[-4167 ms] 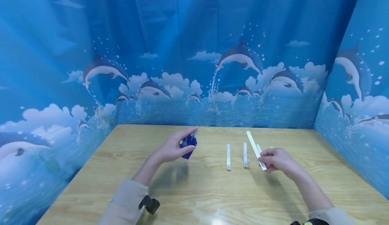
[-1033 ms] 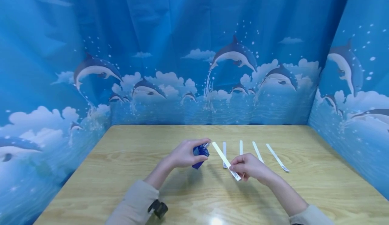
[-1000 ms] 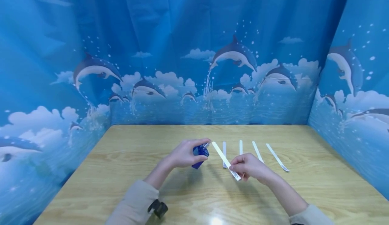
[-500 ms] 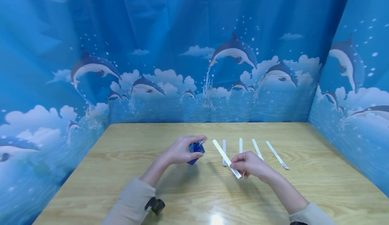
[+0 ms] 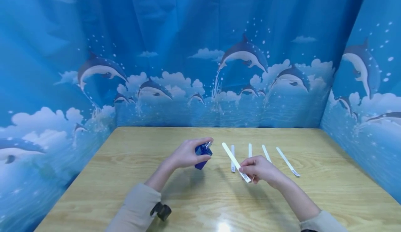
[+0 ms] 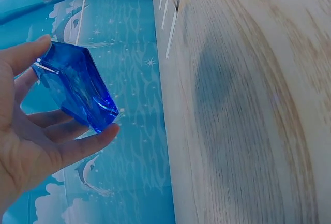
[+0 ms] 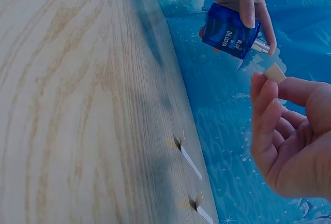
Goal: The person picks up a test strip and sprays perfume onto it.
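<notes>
Bottle [image 5: 203, 150] is hanging tilted above the surface [image 5: 225, 200], the left hand [image 5: 185, 154] clamping its fingers [image 5: 200, 141] round the blue body, one finger reaching to the silver nozzle [image 7: 260, 45], presumably putting it within pressing reach. Opposite, the right hand [image 5: 260, 169] is pinching one white strip [image 5: 230, 154] near its printed end, seemingly leaving the plain length bare, its tip pointing just short of the bottle. Four more strips [image 5: 287, 161] are lying spaced along the surface, perhaps set apart for easy lifting.
</notes>
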`<state>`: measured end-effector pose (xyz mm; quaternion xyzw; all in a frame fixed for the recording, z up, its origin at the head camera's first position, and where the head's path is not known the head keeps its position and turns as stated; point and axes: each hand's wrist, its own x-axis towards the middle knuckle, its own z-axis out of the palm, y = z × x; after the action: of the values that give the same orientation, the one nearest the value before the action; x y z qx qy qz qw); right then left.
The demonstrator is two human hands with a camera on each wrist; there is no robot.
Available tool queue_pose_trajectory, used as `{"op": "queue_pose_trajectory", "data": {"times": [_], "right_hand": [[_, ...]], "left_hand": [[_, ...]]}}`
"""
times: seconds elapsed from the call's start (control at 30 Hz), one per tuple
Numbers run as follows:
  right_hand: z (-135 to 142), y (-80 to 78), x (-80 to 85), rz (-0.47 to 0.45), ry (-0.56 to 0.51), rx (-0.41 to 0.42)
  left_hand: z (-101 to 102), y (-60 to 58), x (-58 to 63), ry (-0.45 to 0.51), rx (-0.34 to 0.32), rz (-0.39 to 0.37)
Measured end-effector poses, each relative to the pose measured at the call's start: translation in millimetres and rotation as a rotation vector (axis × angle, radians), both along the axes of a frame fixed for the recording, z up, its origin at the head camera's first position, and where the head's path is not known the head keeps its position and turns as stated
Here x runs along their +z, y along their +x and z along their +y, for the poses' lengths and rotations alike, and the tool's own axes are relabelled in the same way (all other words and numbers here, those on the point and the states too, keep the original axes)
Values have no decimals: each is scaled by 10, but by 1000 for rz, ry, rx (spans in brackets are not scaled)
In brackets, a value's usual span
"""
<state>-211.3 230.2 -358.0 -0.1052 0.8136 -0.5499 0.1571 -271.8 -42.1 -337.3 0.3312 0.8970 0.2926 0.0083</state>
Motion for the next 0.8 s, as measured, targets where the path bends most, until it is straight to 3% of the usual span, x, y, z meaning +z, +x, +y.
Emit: {"op": "queue_pose_trajectory", "data": {"times": [0.23, 0.8], "right_hand": [[6, 6, 28, -37, -34, -28], [-4, 14, 42, -15, -12, -21]], "left_hand": [[38, 27, 40, 23, 19, -24], [118, 62, 15, 34, -39, 75]]}}
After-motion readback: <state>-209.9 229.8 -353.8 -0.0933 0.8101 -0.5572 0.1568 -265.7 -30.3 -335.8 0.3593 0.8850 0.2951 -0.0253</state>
